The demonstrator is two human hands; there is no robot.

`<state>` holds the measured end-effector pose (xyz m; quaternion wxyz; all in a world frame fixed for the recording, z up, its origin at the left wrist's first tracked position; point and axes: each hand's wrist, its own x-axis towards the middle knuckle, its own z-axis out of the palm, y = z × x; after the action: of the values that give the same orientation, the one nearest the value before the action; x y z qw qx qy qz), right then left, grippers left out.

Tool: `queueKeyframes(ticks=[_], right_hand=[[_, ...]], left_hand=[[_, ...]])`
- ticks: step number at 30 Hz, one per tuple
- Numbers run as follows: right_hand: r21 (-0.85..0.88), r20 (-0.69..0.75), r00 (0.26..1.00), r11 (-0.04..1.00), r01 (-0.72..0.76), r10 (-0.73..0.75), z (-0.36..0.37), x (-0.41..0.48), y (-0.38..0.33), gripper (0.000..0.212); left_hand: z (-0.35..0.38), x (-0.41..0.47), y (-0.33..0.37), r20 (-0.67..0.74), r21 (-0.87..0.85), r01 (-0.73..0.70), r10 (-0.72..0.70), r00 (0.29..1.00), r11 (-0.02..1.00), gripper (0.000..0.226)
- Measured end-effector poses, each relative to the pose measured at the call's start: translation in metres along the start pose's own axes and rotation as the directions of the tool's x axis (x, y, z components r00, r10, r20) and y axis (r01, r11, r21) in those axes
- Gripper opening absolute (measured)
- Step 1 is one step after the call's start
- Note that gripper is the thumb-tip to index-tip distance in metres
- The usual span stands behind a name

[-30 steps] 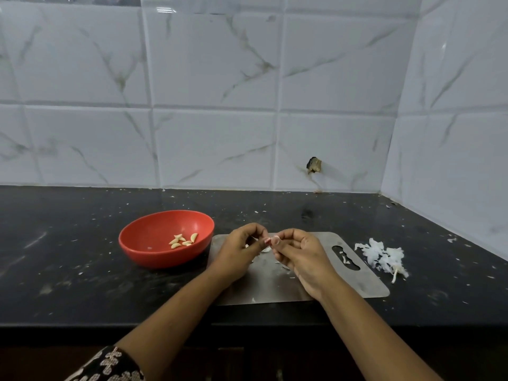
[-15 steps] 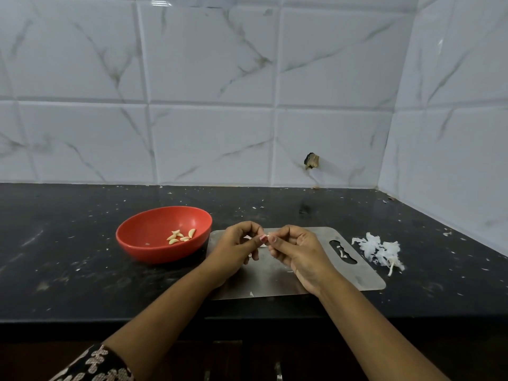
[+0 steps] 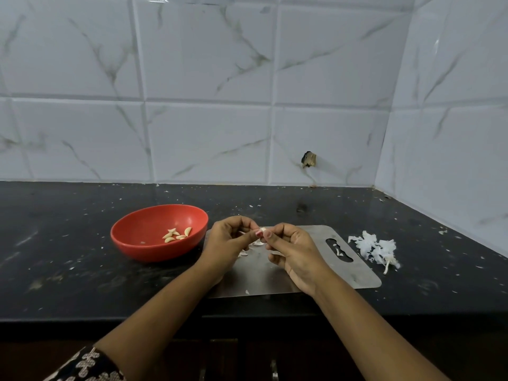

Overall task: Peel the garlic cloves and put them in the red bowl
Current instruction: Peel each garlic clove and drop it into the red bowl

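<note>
Garlic cloves (image 3: 176, 234), peeled and pale yellow, already lie in a small cluster at the bottom of the red bowl (image 3: 154, 253), which stands on the dark table (image 3: 55, 257) at the left. Just right of the bowl, the left hand (image 3: 228, 243) has its fingers curled and pinches one end of a single clove (image 3: 261, 231). The right hand (image 3: 294, 248) pinches the other end, its fingertips meeting the left's above the steel board (image 3: 357, 273). The clove shows whitish skin, so its peeling seems unfinished. A few pale scraps (image 3: 257, 243) lie on the board under the hands; whether any are whole cloves cannot be told. Farther right, a heap of papery skins (image 3: 373, 247) rests on the table beside the board. The task looks well underway, with this clove yet to reach the bowl.
</note>
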<state>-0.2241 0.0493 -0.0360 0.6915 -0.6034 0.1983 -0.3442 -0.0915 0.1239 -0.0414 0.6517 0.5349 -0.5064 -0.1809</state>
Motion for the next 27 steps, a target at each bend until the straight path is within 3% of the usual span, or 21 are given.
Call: queueKeyframes(ticks=[8, 13, 27], right_hand=[[-0.026, 0.002, 0.999, 0.999, -0.033, 0.033, -0.0001, 0.0003, -0.0005, 0.009], [0.027, 0.018, 1.000, 0.999, -0.019, 0.018, -0.0002, -0.0002, -0.0012, 0.014], [-0.040, -0.004, 0.996, 0.995, 0.087, -0.087, 0.0008, -0.0026, 0.0007, 0.010]], left_hand=[[-0.0009, 0.0016, -0.0074, -0.071, 0.217, -0.085, 0.103, 0.992, 0.972, 0.017], [-0.0041, 0.0012, -0.0104, -0.039, 0.323, -0.112, 0.132, 0.991, 0.940, 0.015], [-0.0042, 0.0004, -0.0048, 0.093, 0.249, -0.120, 0.100, 0.991, 0.961, 0.013]])
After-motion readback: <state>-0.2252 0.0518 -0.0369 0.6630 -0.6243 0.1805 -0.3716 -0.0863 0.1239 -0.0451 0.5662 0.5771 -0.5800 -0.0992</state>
